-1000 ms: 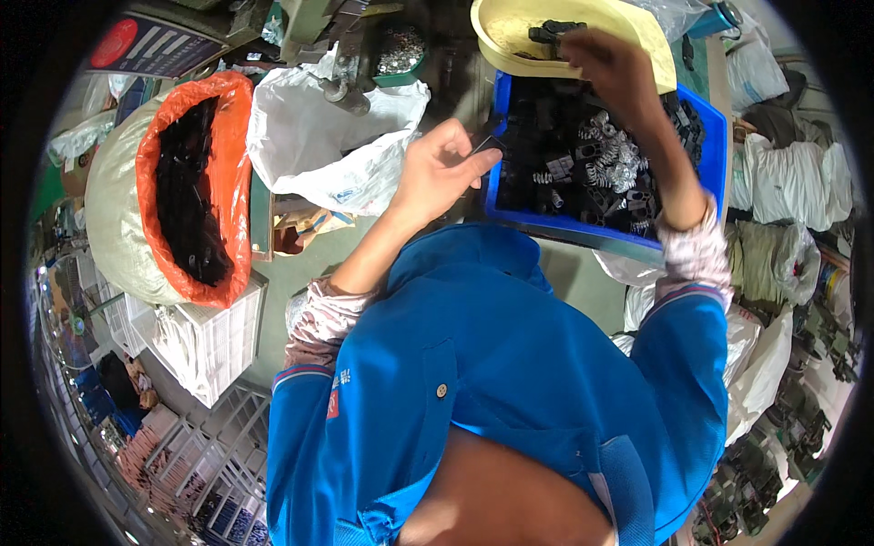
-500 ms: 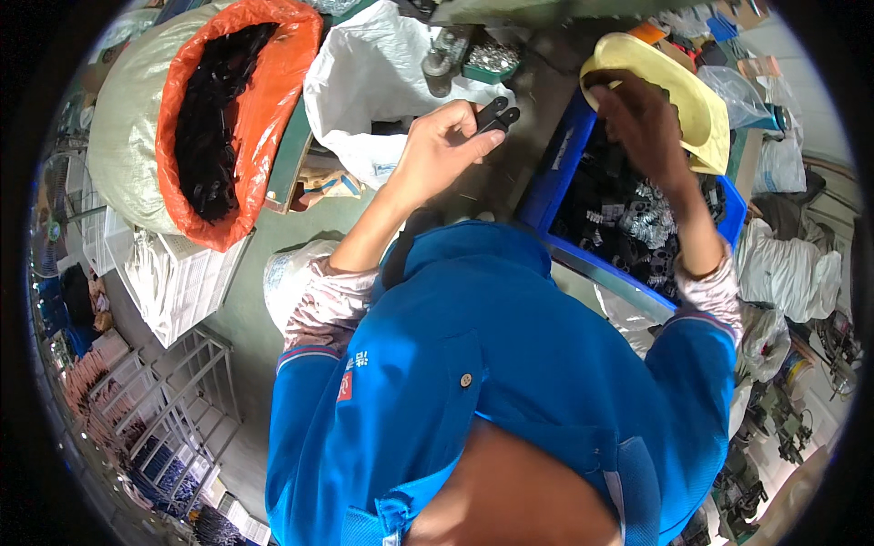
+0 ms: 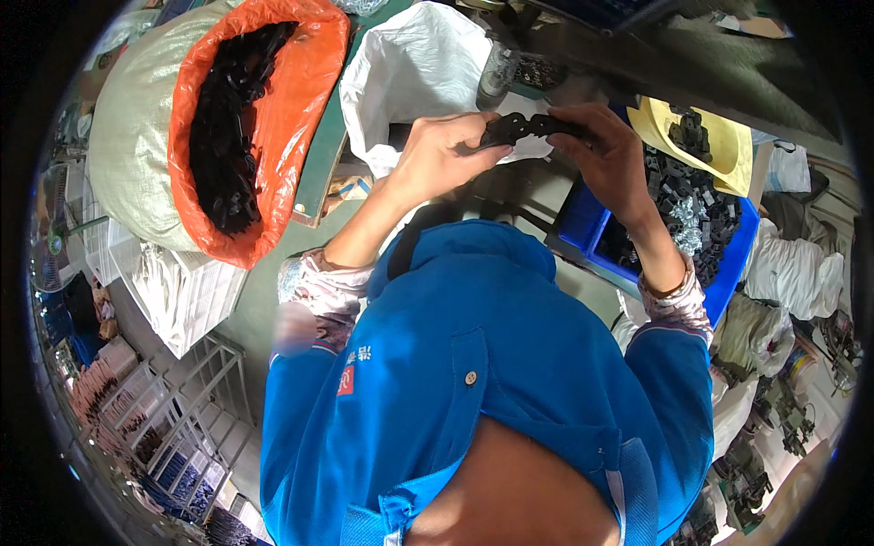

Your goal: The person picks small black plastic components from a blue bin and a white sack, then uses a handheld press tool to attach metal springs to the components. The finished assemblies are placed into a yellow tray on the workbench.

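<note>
My left hand (image 3: 435, 162) pinches a black forked plastic part (image 3: 505, 130) between thumb and fingers. Opposite it, my right hand (image 3: 605, 156) grips a second black plastic part (image 3: 544, 125), mostly covered by the fingers. The two parts meet end to end at the front of my hands; whether they are joined cannot be made out. Below and right of my right hand stands a blue bin (image 3: 583, 217) of small black parts, with shiny metal pieces (image 3: 687, 229) among them. A pale yellow tray (image 3: 734, 146) rests over its far end, holding some black pieces.
On the left bulges a sack with an orange liner (image 3: 305, 109), full of black parts. A white bag (image 3: 410, 59) stands open beyond my left hand, with a cylindrical container (image 3: 497, 75) beside it. A dark beam (image 3: 728, 91) crosses the far right. White crates (image 3: 196, 300) stand lower left.
My right hand has come from the yellow tray to my left hand, now bringing a black part against the one held there. The view has shifted slightly.
</note>
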The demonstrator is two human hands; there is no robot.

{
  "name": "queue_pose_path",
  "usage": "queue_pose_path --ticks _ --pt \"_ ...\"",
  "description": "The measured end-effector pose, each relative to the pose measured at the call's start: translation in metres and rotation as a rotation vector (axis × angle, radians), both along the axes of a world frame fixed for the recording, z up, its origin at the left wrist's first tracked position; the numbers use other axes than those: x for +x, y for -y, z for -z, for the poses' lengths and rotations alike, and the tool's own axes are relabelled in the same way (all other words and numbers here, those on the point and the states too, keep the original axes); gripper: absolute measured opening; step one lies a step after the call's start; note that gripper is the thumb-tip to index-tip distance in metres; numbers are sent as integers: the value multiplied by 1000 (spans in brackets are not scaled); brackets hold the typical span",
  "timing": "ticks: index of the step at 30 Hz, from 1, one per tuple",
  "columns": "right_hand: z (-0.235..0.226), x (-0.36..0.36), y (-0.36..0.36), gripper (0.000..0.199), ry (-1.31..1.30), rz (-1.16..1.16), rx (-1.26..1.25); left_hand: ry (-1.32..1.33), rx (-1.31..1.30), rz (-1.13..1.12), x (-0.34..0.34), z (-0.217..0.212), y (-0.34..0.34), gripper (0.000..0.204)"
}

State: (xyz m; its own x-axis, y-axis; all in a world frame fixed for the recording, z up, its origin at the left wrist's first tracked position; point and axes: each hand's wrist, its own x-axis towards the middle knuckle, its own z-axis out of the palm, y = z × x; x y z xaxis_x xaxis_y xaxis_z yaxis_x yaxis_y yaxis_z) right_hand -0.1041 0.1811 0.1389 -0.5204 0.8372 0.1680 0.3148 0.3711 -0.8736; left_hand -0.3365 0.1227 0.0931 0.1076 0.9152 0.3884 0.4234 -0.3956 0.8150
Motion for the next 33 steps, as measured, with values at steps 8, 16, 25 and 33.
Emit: queue_pose_path --ticks 8,16,25,33 --pt "6 -21 -7 31 41 0 -27 -42 -71 74 -30 -13 -17 29" --pt "3 -45 -11 30 58 43 21 -127 10 166 -50 -12 -34 19" --pt "12 -63 -11 29 25 183 100 -330 221 300 -61 -25 -65 18" --pt "18 -66 -19 26 -204 194 205 -332 374 353 -64 -30 -100 14"
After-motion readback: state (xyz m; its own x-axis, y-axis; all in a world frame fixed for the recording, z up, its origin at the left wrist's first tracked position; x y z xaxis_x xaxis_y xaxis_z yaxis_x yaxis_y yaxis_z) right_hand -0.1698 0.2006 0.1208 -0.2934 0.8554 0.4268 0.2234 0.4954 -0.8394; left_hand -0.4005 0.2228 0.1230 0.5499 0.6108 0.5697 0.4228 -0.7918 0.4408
